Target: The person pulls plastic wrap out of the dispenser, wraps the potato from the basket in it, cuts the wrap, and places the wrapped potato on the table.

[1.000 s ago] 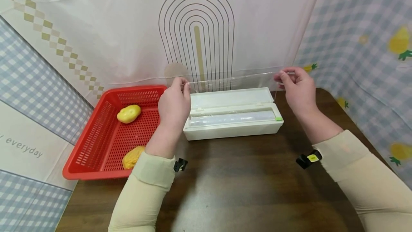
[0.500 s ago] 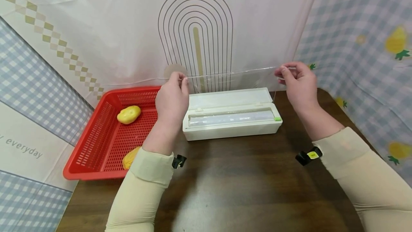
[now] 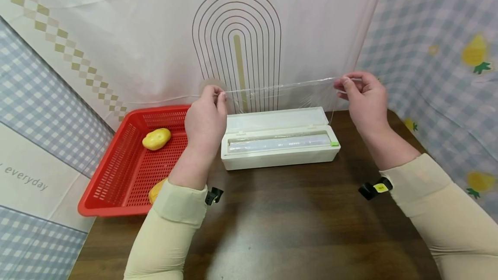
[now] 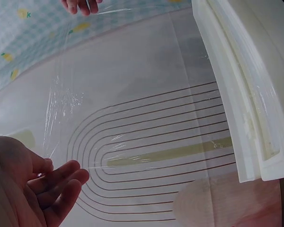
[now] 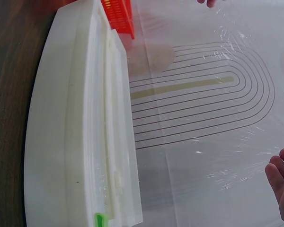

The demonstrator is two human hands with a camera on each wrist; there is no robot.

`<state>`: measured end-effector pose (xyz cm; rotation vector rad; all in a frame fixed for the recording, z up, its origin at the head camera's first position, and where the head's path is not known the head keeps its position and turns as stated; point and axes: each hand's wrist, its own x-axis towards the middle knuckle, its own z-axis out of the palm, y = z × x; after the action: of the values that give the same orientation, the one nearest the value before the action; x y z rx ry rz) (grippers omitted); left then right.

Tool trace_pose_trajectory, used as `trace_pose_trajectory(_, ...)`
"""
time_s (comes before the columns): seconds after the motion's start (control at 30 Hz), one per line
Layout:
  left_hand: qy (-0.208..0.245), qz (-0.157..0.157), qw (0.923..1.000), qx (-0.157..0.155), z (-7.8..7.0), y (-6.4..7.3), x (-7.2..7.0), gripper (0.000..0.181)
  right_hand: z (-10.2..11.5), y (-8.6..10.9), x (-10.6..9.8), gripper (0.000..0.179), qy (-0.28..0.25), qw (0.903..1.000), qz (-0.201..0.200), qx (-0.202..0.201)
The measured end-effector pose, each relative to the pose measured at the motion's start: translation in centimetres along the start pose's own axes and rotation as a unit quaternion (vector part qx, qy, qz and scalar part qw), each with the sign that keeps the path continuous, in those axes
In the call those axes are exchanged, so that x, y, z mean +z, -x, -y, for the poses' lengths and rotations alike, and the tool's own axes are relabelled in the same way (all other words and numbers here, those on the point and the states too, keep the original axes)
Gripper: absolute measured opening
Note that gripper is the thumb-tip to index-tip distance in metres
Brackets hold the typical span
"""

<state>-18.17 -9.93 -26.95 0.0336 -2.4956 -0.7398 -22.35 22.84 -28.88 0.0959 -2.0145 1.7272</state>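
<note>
A sheet of clear cling film (image 3: pixel 288 92) stretches between my two hands, above and behind a long white dispenser box (image 3: pixel 280 159). My left hand (image 3: pixel 205 118) pinches the film's left corner between thumb and fingers. At the opposite corner my right hand (image 3: pixel 365 98) pinches the edge the same way. The box's lid (image 3: pixel 278 118) stands raised at the back, and a roll of film (image 3: pixel 280 142) lies inside. In the left wrist view the film (image 4: pixel 66 99) shows as wrinkled glints running up from the left hand (image 4: pixel 42 184).
Left of the box stands a red perforated basket (image 3: pixel 106 163) holding a yellow potato-like item (image 3: pixel 156 138) and another yellow piece (image 3: pixel 155 191), partly hidden by the left sleeve. A printed cloth (image 3: pixel 311 25) hangs behind the brown wooden table (image 3: pixel 295 219). A green tab (image 3: pixel 334 144) marks the box's right end.
Both hands have risen a little, drawing the film higher above the box. The left hand has also shifted slightly left. The box and basket stay in place.
</note>
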Motion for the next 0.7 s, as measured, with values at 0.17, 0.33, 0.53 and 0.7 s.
trace_pose_trajectory(0.17, 0.002, -0.003, 1.0000, 0.004, -0.4, 0.1, -0.5, 0.021, 0.7, 0.2, -0.2, 0.015, 0.003, 1.0000, -0.001, 0.000)
trace_pose_trajectory(0.33, 0.004, -0.011, 0.9998, 0.015, -0.7, 0.2, -1.1, 0.020, 1.2, 0.3, -0.4, 0.017, -0.025, 0.9997, 0.000, -0.005)
trace_pose_trajectory(0.53, 0.007, -0.017, 0.9996, 0.021, -1.2, 0.2, -1.8, 0.022, 1.9, 0.5, -0.6, 0.019, -0.058, 0.9982, -0.006, -0.017)
trace_pose_trajectory(0.7, 0.011, -0.025, 0.9993, 0.026, -1.5, 0.3, -2.3, 0.022, 2.3, 0.5, -0.7, 0.018, -0.080, 0.9965, -0.011, -0.023)
